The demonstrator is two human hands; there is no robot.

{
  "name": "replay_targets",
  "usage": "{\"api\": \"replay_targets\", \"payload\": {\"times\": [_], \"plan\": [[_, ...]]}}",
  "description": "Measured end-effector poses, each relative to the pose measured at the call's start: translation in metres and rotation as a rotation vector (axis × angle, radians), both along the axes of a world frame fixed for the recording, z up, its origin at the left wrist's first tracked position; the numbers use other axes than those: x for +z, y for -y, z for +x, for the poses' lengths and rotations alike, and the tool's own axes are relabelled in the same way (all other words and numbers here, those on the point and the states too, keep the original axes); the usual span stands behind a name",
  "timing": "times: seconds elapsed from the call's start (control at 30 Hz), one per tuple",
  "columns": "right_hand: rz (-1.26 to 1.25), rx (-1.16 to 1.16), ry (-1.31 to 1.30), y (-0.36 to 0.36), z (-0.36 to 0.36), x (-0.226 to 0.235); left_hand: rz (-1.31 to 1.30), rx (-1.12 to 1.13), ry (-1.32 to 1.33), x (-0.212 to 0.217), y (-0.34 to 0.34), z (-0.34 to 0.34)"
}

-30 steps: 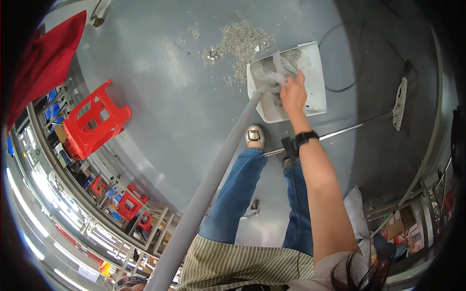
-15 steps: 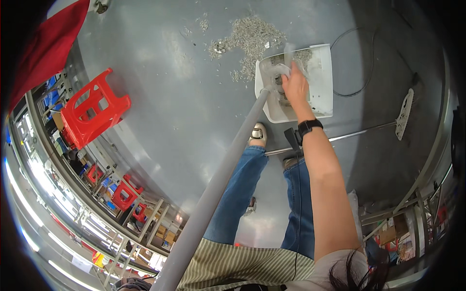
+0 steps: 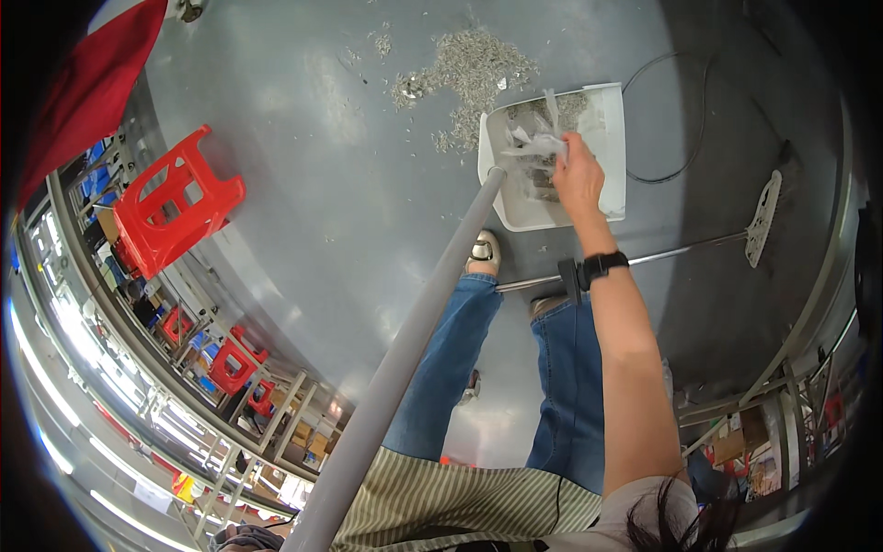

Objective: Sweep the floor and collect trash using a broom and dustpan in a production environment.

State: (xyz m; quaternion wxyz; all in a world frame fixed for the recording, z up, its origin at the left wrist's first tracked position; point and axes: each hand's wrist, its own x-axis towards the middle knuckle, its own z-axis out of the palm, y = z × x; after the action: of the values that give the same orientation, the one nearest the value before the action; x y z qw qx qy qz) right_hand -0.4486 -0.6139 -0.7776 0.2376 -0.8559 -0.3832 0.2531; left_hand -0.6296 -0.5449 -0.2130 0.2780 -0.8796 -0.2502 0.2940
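Observation:
My right hand (image 3: 579,178), a dark band on its wrist, reaches over a white dustpan (image 3: 609,189) on the floor. Its fingers are closed on a crumpled piece of clear plastic film (image 3: 538,145), which hangs above the pan's contents. Small pale bits and other litter lie inside the dustpan. From the pan's near-left side a long grey handle (image 3: 395,363) rises toward my left side and leaves the picture at the bottom. My left hand cannot be made out; only a grey bunched fabric (image 3: 246,538) shows near the handle's lower end.
A pile of small pale bits (image 3: 478,69) lies beyond the dustpan. A broom with a white head (image 3: 763,219) lies to the right, its metal stick crossing by my feet. A black cable (image 3: 664,177) loops on the floor. At left stands a red stool (image 3: 175,207) beside shelving.
My right hand has drawn back slightly toward me and to the right, with the plastic film now plainly in its fingers. The dustpan stays nearly in place.

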Motion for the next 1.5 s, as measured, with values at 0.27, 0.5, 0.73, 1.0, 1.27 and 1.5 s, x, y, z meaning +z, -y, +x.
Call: {"api": "replay_targets", "payload": {"times": [0.27, 0.5, 0.73, 1.0, 1.27, 1.5], "plan": [[-0.317, 0.171, -0.157, -0.031, 0.004, 0.007, 0.180, 0.396, -0.123, -0.008, 0.005, 0.037], [-0.081, 0.279, 0.001, 0.008, -0.015, 0.034, 0.363, 0.037, -0.013, -0.004, 0.006, -0.002], [-0.131, 0.530, -0.141, 0.035, -0.021, 0.019, 0.210, 0.448, -0.143, -0.009, 0.000, 0.036], [-0.249, 0.266, -0.190, 0.023, -0.055, -0.004, 0.108, 0.608, -0.232, -0.012, -0.002, 0.050], [-0.135, 0.245, -0.459, 0.090, -0.002, 0.119, 0.089, -0.452, 0.378, -0.003, -0.019, -0.047], [0.171, 0.394, -0.265, 0.100, -0.005, 0.127, 0.210, 0.295, -0.134, 0.000, 0.012, 0.020]]}}
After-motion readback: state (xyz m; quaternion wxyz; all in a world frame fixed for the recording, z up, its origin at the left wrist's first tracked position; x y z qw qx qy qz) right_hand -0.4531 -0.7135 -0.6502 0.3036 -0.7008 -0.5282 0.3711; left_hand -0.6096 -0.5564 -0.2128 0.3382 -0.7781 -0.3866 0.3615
